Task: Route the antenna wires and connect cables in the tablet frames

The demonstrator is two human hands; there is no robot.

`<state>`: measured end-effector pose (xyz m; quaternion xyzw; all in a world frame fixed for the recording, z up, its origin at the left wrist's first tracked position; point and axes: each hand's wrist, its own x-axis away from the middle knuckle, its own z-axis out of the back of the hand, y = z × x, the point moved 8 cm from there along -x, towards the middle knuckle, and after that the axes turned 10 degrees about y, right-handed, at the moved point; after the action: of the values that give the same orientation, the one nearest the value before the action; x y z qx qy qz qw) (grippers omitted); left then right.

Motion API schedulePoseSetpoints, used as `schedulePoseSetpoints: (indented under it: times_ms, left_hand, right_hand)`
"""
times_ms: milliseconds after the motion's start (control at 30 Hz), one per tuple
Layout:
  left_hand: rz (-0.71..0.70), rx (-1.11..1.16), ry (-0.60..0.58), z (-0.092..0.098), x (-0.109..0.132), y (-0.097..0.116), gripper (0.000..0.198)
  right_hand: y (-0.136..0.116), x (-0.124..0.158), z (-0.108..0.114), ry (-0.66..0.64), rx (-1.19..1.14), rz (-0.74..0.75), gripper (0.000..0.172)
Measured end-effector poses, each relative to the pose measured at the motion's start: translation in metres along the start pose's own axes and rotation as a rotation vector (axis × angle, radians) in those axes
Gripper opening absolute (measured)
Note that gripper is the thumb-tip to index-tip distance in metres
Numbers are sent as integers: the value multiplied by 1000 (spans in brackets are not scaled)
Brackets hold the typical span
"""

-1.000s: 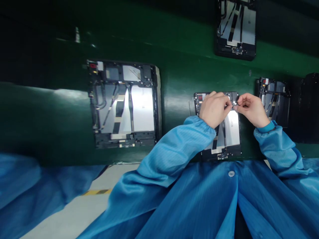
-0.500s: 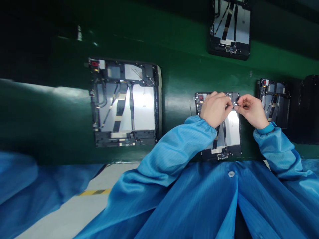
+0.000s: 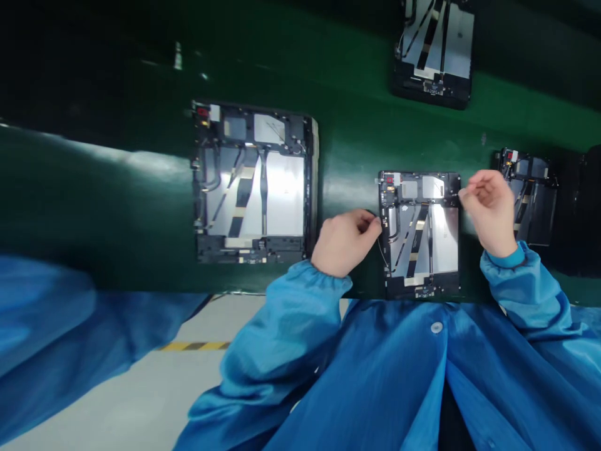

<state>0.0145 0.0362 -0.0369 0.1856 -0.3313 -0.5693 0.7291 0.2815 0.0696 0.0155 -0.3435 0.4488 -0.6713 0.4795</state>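
An opened tablet (image 3: 445,241) lies on the green work surface in front of me, its silver panel, black ribbon cables and small boards exposed. At its left edge, my left hand (image 3: 345,243) is closed in a pinch. A thin dark wire (image 3: 383,252) loops out from that edge and runs up to the pinched thumb and finger. Just off the tablet's upper right corner, my right hand (image 3: 492,210) is raised with thumb and fingers pressed together. Whatever is between those fingertips, if anything, is too small to make out.
Another opened tablet (image 3: 286,200) lies to the left, one (image 3: 460,47) at the back and one (image 3: 535,207) at the right beside a dark object (image 3: 575,213). A blue sleeve (image 3: 42,319) of another person shows at lower left.
My left hand has moved left and down, from the tablet's top part to its left edge. The right hand has drawn slightly right, away from the corner. The tablet's top part is now uncovered.
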Motion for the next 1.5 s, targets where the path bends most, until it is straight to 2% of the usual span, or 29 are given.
schedulePoseSetpoints:
  times_ms: [100,200,267,333,400,533,600,667,767,867,1100,1400,1500]
  left_hand:
    - [42,186,-47,-10,8,-7,12]
    - [-20,354,11,4,20,8,17]
    - [-140,405,29,19,30,25,20]
    - [-232,418,9,28,39,36,19]
    - [-231,454,-22,26,44,34,16]
    - [-75,537,-123,-4,50,9,35]
    - [-10,564,-195,-22,55,-1,41]
    - [32,598,-225,-33,60,-6,43]
    - [68,642,-207,-36,62,-7,44]
    - [116,686,-173,-35,60,-6,40]
    - [208,763,-95,-33,44,-6,28]
    - [189,739,-14,-30,40,-10,25]
    - [182,706,-24,-32,41,-10,24]
  right_hand:
    - [-18,33,-46,-364,76,28,19]
    - [-26,66,-87,-648,191,91,21]
    - [-27,79,-102,-751,242,137,14]
    - [-27,81,-107,-784,263,167,15]
    - [-28,77,-104,-806,280,206,18]
    - [-31,74,-97,-938,352,355,21]
    - [-33,73,-96,-951,361,470,19]
    - [-36,73,-98,-924,343,595,20]
    - [-35,74,-104,-878,300,727,24]
    - [-33,71,-107,-823,274,796,25]
    - [-27,58,-108,-756,252,758,27]
    - [-28,56,-110,-745,237,745,26]
    - [-29,56,-110,-746,218,744,26]
